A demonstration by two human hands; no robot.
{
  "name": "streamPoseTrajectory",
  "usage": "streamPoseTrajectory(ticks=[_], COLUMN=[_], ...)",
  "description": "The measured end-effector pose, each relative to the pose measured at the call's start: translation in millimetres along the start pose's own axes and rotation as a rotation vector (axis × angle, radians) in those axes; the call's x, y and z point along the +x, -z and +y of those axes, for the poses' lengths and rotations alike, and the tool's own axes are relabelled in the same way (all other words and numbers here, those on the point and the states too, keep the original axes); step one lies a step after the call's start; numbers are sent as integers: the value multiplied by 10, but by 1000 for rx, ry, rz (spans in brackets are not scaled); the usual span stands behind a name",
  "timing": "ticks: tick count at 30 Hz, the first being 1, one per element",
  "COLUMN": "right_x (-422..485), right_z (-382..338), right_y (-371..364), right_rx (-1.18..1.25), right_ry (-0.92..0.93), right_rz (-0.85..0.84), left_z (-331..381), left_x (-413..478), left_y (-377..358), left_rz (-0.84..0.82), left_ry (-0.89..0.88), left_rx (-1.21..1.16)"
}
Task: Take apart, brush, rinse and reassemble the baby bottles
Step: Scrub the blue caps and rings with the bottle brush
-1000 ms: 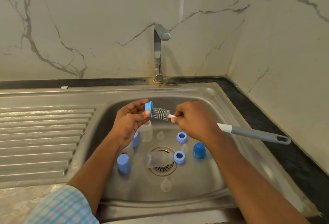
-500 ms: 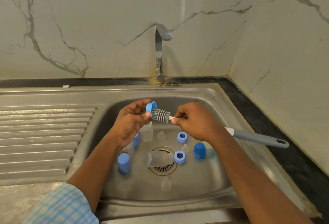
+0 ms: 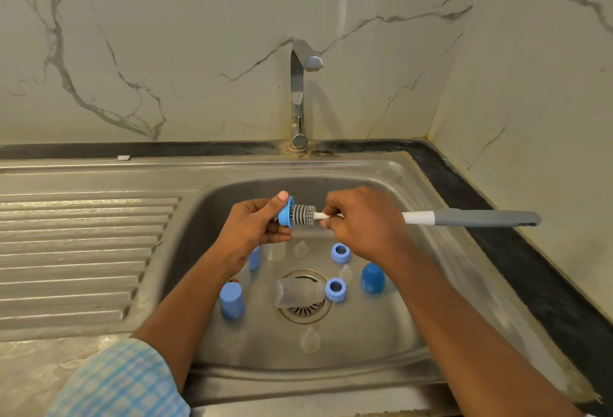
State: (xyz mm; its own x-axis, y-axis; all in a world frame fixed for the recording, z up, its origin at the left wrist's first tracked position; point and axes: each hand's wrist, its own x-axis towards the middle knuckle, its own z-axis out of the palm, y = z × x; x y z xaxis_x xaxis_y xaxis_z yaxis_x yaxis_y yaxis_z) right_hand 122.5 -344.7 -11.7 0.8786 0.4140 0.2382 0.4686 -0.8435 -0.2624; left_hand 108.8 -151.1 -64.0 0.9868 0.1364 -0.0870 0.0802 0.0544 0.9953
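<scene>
Centre frame, above the stainless steel sink basin (image 3: 414, 284), the left hand (image 3: 252, 234) has its grip clamped on a small blue plastic collar ring (image 3: 284, 217), thumb on top and fingers beneath. The right hand (image 3: 365, 224) has its grip closed round the white neck of a long grey-handled bottle brush (image 3: 481, 218), whose ribbed grey head (image 3: 303, 215) presses into the ring's opening.

This looks like the brushing step, part by part. On the basin floor lie a clear plastic bottle (image 3: 297, 292) across the drain, two more blue collar rings (image 3: 340, 253), blue domed caps (image 3: 373, 278) and clear teats (image 3: 310, 340).

The next move probably calls for twisting the head against the ring's inner thread while the left hand holds firm. Rinsing would follow, at the chrome tap (image 3: 300, 94) at upper centre, where no water shows.
</scene>
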Motion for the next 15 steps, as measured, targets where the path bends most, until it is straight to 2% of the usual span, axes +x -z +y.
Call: streamPoseTrajectory(ticks=[3,7,10,15], right_x=[-5,7,15,3], right_z=[15,-21,-51,-47], right_y=[-3,-45,-59,26], right_rx=[32,40,67,-8], right_ry=[-33,-30,-28,-32], right_rz=[-16,-131,-164,-50], left_z=[-14,-27,-17,17], left_x=[0,-11,-2,-11], left_y=[31,51,56,15], left_rz=[-116,-216,-182,-89], left_ry=[-35,-73,-64,18], left_rx=[-143,-103,-111,-75])
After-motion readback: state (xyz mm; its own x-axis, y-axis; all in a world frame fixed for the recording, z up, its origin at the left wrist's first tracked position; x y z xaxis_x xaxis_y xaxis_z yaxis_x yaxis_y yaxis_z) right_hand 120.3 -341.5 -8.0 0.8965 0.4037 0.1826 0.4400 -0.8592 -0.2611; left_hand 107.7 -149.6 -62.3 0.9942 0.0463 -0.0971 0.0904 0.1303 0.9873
